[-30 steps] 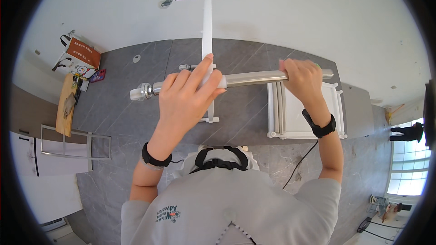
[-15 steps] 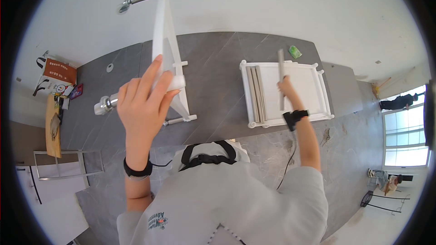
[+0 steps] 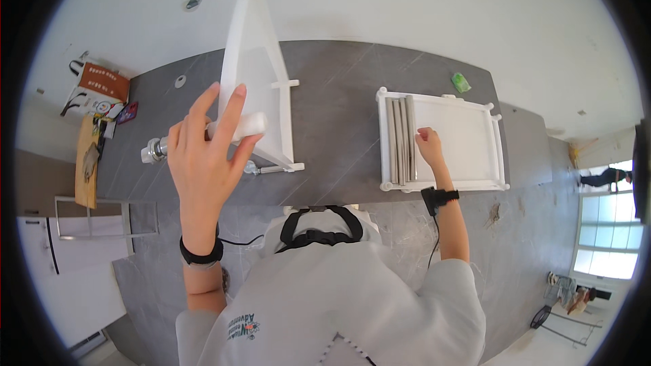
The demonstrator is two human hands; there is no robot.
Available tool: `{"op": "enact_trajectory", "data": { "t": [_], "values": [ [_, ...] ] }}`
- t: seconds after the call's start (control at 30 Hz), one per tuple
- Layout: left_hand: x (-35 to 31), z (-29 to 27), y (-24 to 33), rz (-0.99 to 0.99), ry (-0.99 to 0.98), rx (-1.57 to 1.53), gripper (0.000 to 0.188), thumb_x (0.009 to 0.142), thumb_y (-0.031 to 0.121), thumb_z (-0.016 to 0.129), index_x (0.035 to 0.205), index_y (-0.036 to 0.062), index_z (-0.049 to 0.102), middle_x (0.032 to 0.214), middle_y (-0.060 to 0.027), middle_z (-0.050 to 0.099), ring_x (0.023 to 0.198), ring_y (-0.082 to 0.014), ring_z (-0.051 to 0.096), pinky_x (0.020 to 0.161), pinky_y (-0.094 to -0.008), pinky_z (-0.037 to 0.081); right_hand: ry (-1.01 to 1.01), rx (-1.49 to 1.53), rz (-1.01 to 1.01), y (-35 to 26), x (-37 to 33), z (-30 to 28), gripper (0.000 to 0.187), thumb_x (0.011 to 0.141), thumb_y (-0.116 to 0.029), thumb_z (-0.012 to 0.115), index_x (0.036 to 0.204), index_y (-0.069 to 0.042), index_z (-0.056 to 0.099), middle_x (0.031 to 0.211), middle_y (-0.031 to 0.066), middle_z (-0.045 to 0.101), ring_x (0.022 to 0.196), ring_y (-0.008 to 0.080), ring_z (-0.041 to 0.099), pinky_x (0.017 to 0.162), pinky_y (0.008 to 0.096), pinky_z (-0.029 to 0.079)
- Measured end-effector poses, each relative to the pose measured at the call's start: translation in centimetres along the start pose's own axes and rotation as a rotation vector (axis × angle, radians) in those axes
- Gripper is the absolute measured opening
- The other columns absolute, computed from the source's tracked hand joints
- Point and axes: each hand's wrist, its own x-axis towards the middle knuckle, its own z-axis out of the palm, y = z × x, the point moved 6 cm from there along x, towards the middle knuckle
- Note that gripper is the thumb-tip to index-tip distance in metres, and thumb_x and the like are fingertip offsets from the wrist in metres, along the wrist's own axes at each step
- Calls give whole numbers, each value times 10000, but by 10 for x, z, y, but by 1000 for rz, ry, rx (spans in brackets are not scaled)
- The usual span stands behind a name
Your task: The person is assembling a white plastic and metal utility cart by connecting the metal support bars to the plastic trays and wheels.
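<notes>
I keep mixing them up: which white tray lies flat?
The right white tray, flat on the table and holding metal tubes; the left tray is tipped up on edge.

And here 1 caster leg [image 3: 161, 148] is partly hidden by the left hand [image 3: 206, 156]; the grey shirt [image 3: 319, 291] is cropped below.

Left hand [image 3: 209, 156] palm down, fingers [image 3: 235, 110] spread; right hand [image 3: 429, 146] loosely curled.
</notes>
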Motion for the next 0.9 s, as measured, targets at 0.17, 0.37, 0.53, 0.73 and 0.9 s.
{"op": "enact_trajectory", "data": {
  "t": [0.17, 0.37, 0.53, 0.73, 0.9],
  "values": [
    [-12, -8, -36, -131, -72, 17, 542, 671, 184, 751, 1191, 142, 603, 812, -52, 579, 677, -209, 507, 648, -323, 396, 23, 211, 108, -87, -24, -27, 171, 846, -151, 597, 828, 19, 612, 692, 114, 603, 620, 216, 572, 599, 307, 455],
    [-35, -20, -78, -119, 171, -12, 527, 634, 166, 760, 1140, 103, 627, 756, -32, 582, 642, -195, 524, 608, -314, 390, -49, 231, -4, -146, -43, 5, 160, 832, -138, 632, 788, 10, 588, 645, 103, 580, 582, 187, 541, 566, 310, 436],
    [-95, -21, -158, -447, 396, -312, 389, 765, 56, 676, 1147, 41, 603, 1006, -77, 646, 866, -177, 600, 828, -299, 437, -185, 278, -101, -172, -48, 47, 103, 781, -66, 645, 775, -5, 563, 635, 88, 530, 587, 174, 516, 562, 297, 423],
    [-242, 48, -246, -817, 500, -577, 346, 867, 43, 566, 1204, -21, 528, 1192, -109, 546, 1052, -178, 529, 911, -283, 409, -228, 357, -207, -181, -50, 116, 273, 734, -50, 661, 987, -7, 569, 738, 86, 552, 663, 210, 549, 659, 305, 465],
    [-295, 104, -245, -1051, 466, -758, 351, 886, 66, 541, 1223, -27, 508, 1191, -118, 541, 1072, -185, 518, 925, -290, 396, -194, 460, -351, -206, -39, 175, 384, 779, -79, 650, 1132, 10, 525, 989, 112, 609, 844, 250, 608, 808, 327, 485]
  ]
}}
